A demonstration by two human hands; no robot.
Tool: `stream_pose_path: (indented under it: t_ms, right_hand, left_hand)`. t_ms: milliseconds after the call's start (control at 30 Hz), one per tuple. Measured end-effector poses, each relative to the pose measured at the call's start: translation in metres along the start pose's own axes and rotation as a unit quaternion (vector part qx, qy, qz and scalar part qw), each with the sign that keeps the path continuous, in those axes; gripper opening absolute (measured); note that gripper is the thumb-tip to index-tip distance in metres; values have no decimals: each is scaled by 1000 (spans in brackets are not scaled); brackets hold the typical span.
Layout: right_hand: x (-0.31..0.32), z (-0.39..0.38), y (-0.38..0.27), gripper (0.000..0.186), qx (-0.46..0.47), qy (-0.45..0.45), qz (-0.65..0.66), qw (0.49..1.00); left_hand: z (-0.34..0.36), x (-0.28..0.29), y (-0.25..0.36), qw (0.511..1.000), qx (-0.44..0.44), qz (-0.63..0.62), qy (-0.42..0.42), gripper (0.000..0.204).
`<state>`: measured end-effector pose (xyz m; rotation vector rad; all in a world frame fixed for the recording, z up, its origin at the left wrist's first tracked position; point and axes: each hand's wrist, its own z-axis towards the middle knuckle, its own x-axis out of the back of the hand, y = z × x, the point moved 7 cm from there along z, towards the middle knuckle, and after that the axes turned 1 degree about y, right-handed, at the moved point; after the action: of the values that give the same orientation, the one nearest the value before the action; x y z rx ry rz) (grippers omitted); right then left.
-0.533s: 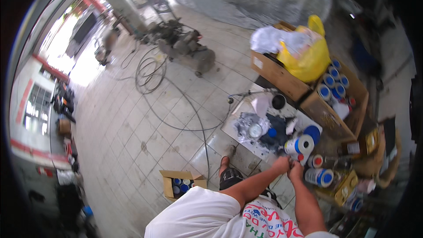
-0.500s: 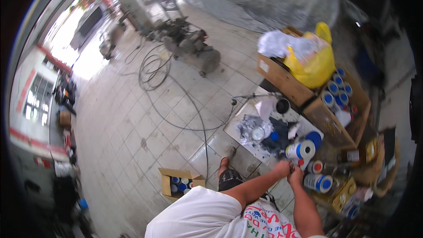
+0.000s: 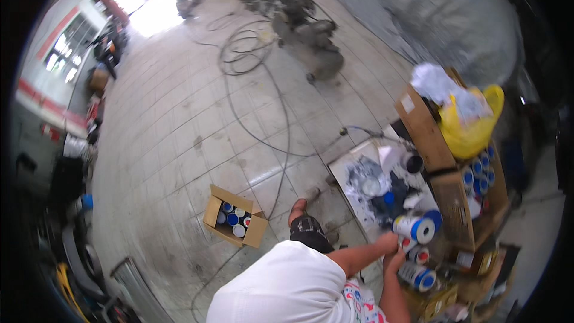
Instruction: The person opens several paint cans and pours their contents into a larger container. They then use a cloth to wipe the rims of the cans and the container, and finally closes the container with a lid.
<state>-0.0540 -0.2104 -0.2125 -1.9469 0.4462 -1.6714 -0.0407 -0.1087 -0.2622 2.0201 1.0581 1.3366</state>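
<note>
My left hand (image 3: 387,242) and my right hand (image 3: 394,258) are closed and meet at the near edge of a paint-smeared white board (image 3: 351,186). Whatever is between their fingers is too small and blurred to make out. Right beside them is a white can with a red top (image 3: 407,243). Just beyond lies a white and blue can (image 3: 414,228), tipped with its end toward me. Another blue-rimmed can (image 3: 417,276) lies to the right of my right hand. On the board are a clear cup (image 3: 371,187), a blue cap (image 3: 389,198), dark stained cloth and a black-mouthed cup (image 3: 411,162).
Cardboard boxes stand at the right, one with blue-topped cans (image 3: 480,174), another under a yellow plastic bag (image 3: 469,124). An open carton of cans (image 3: 235,220) sits on the tiled floor at left. A hose (image 3: 287,125) trails from an air compressor (image 3: 308,39).
The view has swung, so the scene sits farther right and the carton on the floor shows fully. My hands stay together near the cans.
</note>
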Motion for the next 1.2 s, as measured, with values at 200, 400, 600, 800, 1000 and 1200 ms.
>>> stream_pose_path:
  t_ms: [200, 400, 600, 800, 1000, 1200]
  right_hand:
    - [-21, 12, 72, 16, -193, -57, 252, 947]
    - [-33, -11, 44, 19, -304, 47, 610, 731]
    - [-21, -17, 36, 19, -369, 136, 765, 510]
    - [21, 1, 80, 15, -324, 195, 552, 743]
    - [53, 21, 49, 20, -125, 254, -27, 959]
    - [49, 3, 58, 24, -234, 272, 91, 929]
  left_hand:
    - [16, 1, -6, 995, -69, 35, -56, 36]
    - [4, 22, 7, 997, -42, -59, -4, 29]
    - [-2, 29, 13, 999, -27, -40, -5, 35]
    - [-9, 24, 8, 997, -22, -72, 1, 35]
    - [-1, 32, -17, 995, -27, -87, 28, 42]
    - [3, 58, -59, 984, 33, -171, -38, 43]
